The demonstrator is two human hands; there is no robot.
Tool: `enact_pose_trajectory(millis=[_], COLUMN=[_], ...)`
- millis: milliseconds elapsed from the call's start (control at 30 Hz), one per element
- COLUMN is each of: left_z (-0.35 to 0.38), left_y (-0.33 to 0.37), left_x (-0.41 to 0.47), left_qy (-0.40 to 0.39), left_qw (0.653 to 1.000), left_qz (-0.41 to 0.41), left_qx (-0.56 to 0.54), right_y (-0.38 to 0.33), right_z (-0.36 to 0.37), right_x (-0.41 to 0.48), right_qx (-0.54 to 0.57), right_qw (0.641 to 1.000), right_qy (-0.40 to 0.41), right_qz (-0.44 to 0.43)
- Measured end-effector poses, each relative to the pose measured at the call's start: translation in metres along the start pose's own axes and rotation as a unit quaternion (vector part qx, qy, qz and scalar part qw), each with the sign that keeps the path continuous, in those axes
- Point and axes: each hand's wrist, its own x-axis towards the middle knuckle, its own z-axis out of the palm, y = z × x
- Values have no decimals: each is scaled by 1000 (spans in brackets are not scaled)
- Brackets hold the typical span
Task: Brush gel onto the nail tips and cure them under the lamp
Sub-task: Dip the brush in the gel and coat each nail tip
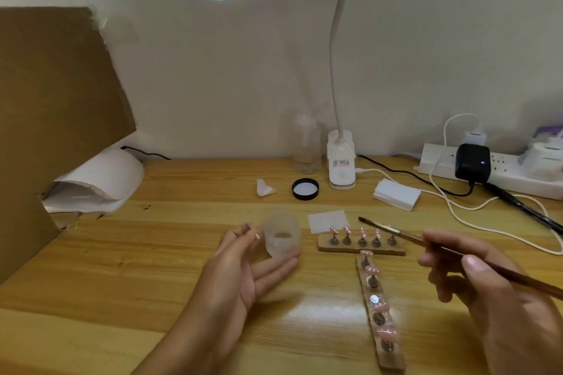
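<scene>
Under the jar, desk (152,298): wood top carrying everything; resting the forearms on it should steady the brushwork.
Curing lamp (103,175): white dome well left of the jar and farther back, its left side behind cardboard (54,100). I judge a strip needs a level carry there so wet gel does not run.
Left hand (243,271): palm up just left of the jar, fingers spread and loose around its near side. Blur hides whether they touch it. Better to hold the jar firm while dipping.
Right hand (487,283): well right of the jar, fingertips pinching the brush handle like a pen.
Strips (350,248): two wooden holders right of the jar, one crosswise and one running toward the person, forming a T.
Jar (281,234): frosted, open, upright; a dark patch shows inside.
Brush (393,231): bristles raised over the crosswise strip, pointing toward the jar. Likely step is loading or first strokes. Take little gel and wipe the excess on the rim.
Nail tips (371,269): pink, on small stands along both strips. Keep the coats thin and off the stands.
</scene>
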Motion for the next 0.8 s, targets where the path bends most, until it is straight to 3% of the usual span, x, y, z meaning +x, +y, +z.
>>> enact_pose_trajectory(millis=[200, 367, 633, 800], left_z=[8, 5, 2, 4], left_y=[-37, -46, -55, -54], left_x=[-21, -25, -28, -28], left_qy=[-13, -84, -151, -146], left_qw=[994, 961, 881, 898], left_qz=[79, 185, 305, 287], left_qx=[78, 188, 328, 300], right_y=[-1, -2, -5, -7], right_z=[5, 10, 15, 15], right_x=[-14, -15, -19, -21], right_qx=[-93, -144, -160, -117], right_qw=[992, 980, 978, 987], right_qy=[-8, -55, -95, -100], right_qz=[-81, -123, -91, -48])
